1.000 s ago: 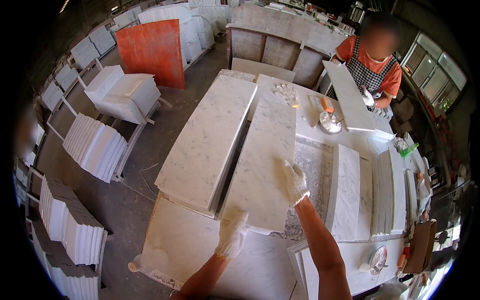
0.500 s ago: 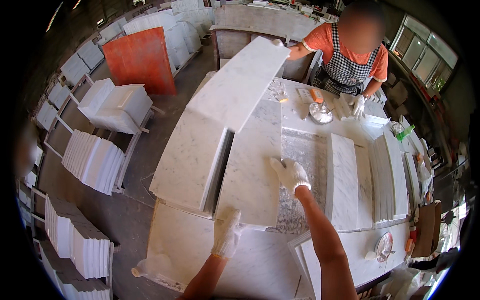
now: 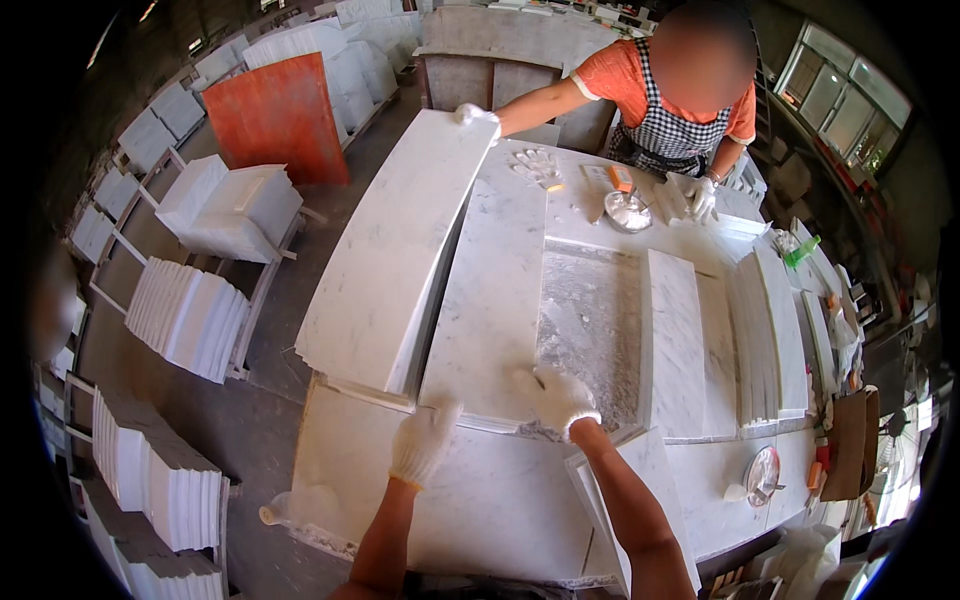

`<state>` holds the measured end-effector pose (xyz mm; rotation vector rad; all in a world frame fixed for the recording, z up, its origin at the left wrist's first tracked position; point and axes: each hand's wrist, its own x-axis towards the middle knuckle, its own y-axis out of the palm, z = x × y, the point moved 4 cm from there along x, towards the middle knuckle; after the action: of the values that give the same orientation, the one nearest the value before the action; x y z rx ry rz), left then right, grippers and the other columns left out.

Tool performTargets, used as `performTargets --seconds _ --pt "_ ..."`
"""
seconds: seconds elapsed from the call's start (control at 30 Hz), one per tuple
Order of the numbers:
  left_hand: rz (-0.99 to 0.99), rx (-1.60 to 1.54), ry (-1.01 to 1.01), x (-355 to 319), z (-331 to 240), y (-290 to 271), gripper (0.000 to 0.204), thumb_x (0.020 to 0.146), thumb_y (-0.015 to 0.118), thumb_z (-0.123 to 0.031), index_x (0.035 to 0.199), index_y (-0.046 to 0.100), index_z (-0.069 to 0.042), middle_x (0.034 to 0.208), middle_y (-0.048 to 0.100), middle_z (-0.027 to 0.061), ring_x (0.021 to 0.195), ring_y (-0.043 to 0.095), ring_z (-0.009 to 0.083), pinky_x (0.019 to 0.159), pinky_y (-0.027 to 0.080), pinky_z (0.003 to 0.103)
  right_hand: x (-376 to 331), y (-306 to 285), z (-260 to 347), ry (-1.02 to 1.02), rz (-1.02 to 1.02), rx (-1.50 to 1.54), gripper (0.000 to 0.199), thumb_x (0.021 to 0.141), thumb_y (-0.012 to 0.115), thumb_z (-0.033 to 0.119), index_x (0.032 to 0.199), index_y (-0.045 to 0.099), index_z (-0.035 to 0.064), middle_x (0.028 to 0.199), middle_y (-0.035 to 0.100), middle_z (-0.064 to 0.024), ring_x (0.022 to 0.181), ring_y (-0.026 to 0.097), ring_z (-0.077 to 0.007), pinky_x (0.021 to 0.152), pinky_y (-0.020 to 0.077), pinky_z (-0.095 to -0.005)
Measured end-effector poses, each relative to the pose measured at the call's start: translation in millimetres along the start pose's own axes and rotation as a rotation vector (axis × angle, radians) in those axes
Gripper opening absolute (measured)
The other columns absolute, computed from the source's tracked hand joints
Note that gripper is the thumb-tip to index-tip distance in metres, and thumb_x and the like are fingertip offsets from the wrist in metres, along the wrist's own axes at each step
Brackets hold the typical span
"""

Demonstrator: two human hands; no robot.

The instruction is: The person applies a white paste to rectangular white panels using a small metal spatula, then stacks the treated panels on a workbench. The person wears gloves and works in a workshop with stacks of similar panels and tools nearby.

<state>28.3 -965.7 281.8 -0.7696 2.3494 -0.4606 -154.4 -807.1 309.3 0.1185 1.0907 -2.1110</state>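
Note:
In front of me lies a grey-veined white marble slab (image 3: pixel 487 300). My left hand (image 3: pixel 425 440), in a white glove, is at its near left corner with the fingers stretched out, slightly blurred. My right hand (image 3: pixel 557 400), also gloved, rests at its near right edge with the thumb apart from the fingers. Left of it, a long pale marble slab (image 3: pixel 390 250) lies tilted over a stack, its right side raised. A co-worker's gloved hand (image 3: pixel 478 118) holds that slab's far end. The co-worker's other gloved hand (image 3: pixel 702 198) rests by narrow stone pieces on the far right.
A dusty recess (image 3: pixel 590 330) lies right of my slab, with upright-edged marble pieces (image 3: pixel 672 340) beyond. A bowl of white paste (image 3: pixel 628 211), an empty glove (image 3: pixel 540 168) and a second bowl (image 3: pixel 763 472) sit on the table. Racks of stacked slabs (image 3: pixel 190 320) stand on the left.
The co-worker's slab has come down and left onto the left stack. My right hand has slid nearer along the slab's edge to its near corner; my left hand has shifted slightly.

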Motion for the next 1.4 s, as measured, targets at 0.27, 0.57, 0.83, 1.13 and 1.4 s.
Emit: performTargets --seconds 0.27,0.57,0.83,1.13,1.4 --pt "-0.631 0.115 0.606 -50.0 -31.9 -0.1 0.024 0.093 0.066 -0.021 0.108 0.065 -0.002 0.107 0.069 0.0176 0.098 0.067 0.0335 0.086 0.053 0.041 -26.3 -4.7 1.1 0.037 -0.217 0.031 0.039 0.096 0.057 0.041 0.106 0.07 0.0062 0.097 0.072 -0.0202 0.098 0.068 -0.0382 0.087 0.0515 -0.0427" --pt "-0.597 -0.004 0.543 -11.3 -7.9 4.0 0.043 0.1 0.058 -0.023 0.136 0.053 0.001 0.133 0.058 0.0232 0.122 0.057 0.0372 0.102 0.046 0.041 -14.6 78.5 -35.9 -0.202 -0.257 0.436 0.064 0.102 0.049 0.041 0.153 0.03 0.0058 0.144 0.049 -0.026 0.122 0.055 -0.0449 0.098 0.0471 -0.0477" --pt "-0.534 0.0 0.509 10.6 12.1 8.6 0.043 0.102 0.055 -0.025 0.136 0.055 0.002 0.125 0.064 0.024 0.115 0.062 0.0359 0.098 0.049 0.04 -30.7 73.3 -16.5 -0.081 -0.227 0.394 0.069 0.102 0.046 0.04 0.156 0.018 0.0074 0.135 0.056 -0.0277 0.115 0.059 -0.047 0.093 0.0488 -0.0486" --pt "-0.565 0.026 0.484 3.5 8.2 7.3 0.042 0.103 0.052 -0.025 0.135 0.056 0.001 0.124 0.065 0.0229 0.116 0.062 0.0365 0.099 0.048 0.039 -38.0 73.3 -8.7 -0.051 -0.235 0.385 0.07 0.102 0.047 0.04 0.155 0.019 0.005 0.139 0.053 -0.0274 0.113 0.06 -0.0468 0.094 0.0482 -0.0485" --pt "-0.519 0.144 0.534 -37.6 -24.1 9.9 0.043 0.101 0.053 -0.019 0.14 0.049 -0.002 0.121 0.064 0.0208 0.114 0.06 0.0386 0.101 0.046 0.041 -63.1 52.2 -36.5 -0.086 -0.157 0.191 0.066 0.099 0.052 0.041 0.15 0.033 0.0035 0.143 0.05 -0.0261 0.129 0.051 -0.0415 0.106 0.0423 -0.0431"
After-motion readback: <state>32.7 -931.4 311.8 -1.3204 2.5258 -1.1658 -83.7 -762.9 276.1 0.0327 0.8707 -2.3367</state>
